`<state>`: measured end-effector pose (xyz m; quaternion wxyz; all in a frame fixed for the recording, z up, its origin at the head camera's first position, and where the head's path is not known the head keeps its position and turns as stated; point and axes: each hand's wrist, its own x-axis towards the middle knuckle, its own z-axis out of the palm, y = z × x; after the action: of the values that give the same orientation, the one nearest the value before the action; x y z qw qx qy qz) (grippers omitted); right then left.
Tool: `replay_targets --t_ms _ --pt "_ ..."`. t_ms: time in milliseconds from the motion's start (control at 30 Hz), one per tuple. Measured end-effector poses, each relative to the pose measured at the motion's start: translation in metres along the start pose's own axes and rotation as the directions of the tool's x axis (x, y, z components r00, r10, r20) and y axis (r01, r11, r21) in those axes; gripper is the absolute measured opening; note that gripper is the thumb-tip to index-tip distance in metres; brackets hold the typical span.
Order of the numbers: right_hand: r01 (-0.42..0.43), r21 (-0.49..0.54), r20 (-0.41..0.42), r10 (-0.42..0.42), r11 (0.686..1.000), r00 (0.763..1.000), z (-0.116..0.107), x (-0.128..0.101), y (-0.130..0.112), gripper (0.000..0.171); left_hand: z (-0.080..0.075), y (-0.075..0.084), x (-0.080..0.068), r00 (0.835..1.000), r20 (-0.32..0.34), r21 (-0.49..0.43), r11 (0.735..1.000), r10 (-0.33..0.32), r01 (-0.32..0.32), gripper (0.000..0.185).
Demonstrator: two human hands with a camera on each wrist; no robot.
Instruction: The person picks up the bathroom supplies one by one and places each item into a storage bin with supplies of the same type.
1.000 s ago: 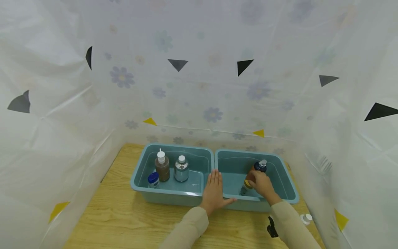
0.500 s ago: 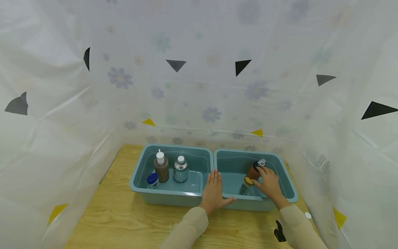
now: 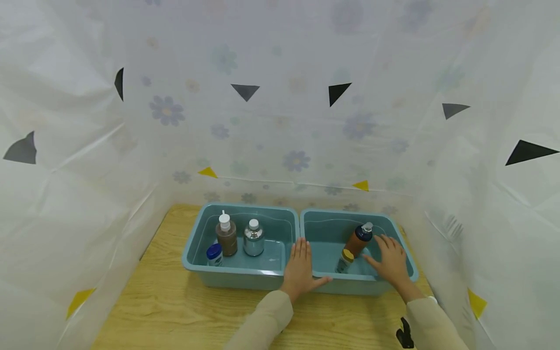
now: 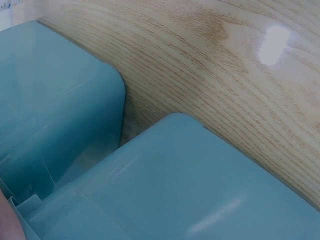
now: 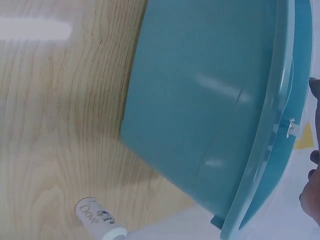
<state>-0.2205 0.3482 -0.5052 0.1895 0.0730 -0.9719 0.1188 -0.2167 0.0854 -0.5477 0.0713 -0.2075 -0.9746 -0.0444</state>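
wooden table point(image 3: 166, 311), two teal bins point(image 3: 238, 277)

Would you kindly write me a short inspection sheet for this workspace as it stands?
Surface: wooden table, light grain, glare spots.
Job's things: right bin holds a brown bottle and a yellow-capped bottle; whether they touch is unclear.
Clutter: left bin holds a pump bottle, silver bottle and blue-capped jar; a white Dove bottle lies on the table.
Grippers: left hand flat where the bins meet; right hand open, holding nothing.
Cables: nothing seen.
Surroundings: floral plastic sheet with triangle marks.
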Motion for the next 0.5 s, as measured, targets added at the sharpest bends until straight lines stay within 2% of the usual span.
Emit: replay_targets --t_ms 200,500 --pt "0.007 0.039 -0.046 -0.005 0.999 0.999 -0.006 -0.007 0.008 0.068 -0.002 0.000 -0.001 1.000 -0.006 -0.005 1.000 0.009 -0.009 0.109" --pt "-0.024 0.019 -0.066 0.026 1.000 0.997 -0.019 -0.017 0.022 0.073 0.001 -0.001 -0.001 0.999 -0.032 0.003 1.000 0.013 -0.013 0.109"
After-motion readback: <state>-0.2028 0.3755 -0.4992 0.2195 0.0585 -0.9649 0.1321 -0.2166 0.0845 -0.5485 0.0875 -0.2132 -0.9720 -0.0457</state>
